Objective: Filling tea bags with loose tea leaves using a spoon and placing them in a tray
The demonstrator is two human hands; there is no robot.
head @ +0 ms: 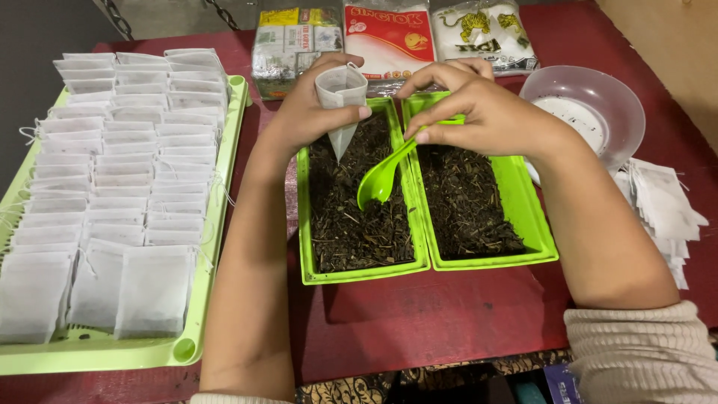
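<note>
Big pale-green tray [233,142] on the left is packed with rows of filled white tea bags [123,172], all sitting on a red table [449,314]. In the middle, two bright green trays of loose dark tea, left one [303,224] and right one [542,224], side by side and touching. Clear bowl [598,97] off to the right. Left hand [307,112] is closed around an open empty tea bag [340,101] above the left tray. Right hand [486,112] pinches a green spoon [381,179], scoop hanging low over the left tray's tea.
</note>
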